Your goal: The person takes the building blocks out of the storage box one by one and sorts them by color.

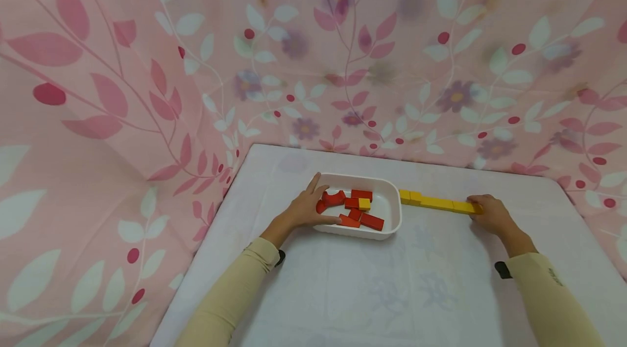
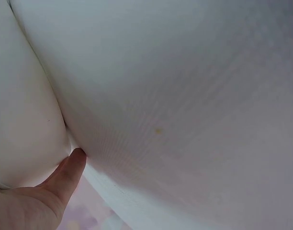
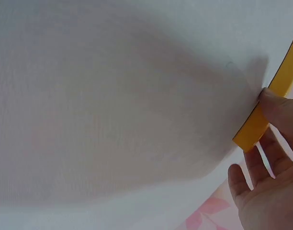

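Note:
A white plastic box [image 1: 387, 231] sits on the table with red wooden blocks [image 1: 372, 222] and a small yellow block [image 1: 364, 204] inside. My left hand [image 1: 306, 210] holds the box's left end, its fingers spread between the far and near rims. In the left wrist view a fingertip [image 2: 78, 155] presses against the box wall. Right of the box runs a row of yellow blocks [image 1: 436, 203], end to end, its left end close against the box. At the row's right end my right hand [image 1: 492, 216] pinches the last yellow block [image 3: 254, 125] between thumb and fingers.
A white cloth [image 1: 392, 282] covers the table. Pink leaf-patterned fabric [image 1: 313, 64] hangs behind and along the left side. Dark wrist straps show at the cuffs of both beige sleeves [image 1: 235, 292].

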`<state>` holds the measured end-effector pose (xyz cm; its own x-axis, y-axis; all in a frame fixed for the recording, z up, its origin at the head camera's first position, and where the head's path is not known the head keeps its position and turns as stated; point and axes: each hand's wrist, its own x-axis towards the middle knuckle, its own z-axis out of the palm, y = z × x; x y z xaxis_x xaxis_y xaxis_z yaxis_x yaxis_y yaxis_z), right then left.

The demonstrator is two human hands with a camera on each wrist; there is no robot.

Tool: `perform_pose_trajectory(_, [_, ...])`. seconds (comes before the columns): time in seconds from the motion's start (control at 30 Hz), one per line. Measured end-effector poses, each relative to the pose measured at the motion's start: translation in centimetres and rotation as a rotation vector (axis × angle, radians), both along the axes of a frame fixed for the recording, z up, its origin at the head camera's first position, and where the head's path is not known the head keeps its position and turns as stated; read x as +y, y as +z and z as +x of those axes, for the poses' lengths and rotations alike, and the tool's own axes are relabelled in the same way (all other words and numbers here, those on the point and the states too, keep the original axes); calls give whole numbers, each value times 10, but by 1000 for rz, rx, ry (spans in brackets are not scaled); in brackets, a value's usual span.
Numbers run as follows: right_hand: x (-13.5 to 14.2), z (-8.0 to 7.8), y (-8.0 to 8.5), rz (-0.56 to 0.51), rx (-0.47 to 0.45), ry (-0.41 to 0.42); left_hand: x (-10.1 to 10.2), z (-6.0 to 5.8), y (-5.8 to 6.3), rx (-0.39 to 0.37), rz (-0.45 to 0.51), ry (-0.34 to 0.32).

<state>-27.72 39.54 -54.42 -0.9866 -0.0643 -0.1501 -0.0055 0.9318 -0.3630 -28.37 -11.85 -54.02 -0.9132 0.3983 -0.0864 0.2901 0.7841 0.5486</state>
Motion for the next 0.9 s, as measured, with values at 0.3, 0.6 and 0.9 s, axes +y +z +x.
perform_pose_trajectory(0.3, [-2, 2, 4, 30, 1, -72, -1, -2, 1, 2, -30, -21])
perform_pose_trajectory(0.6, [-5, 11, 10, 1, 54, -39, 0, -2, 0, 5, -17, -30])
perform_pose_trajectory(0.9, [-55, 16, 33, -156, 187, 6, -1, 0, 1, -5, -22, -29])
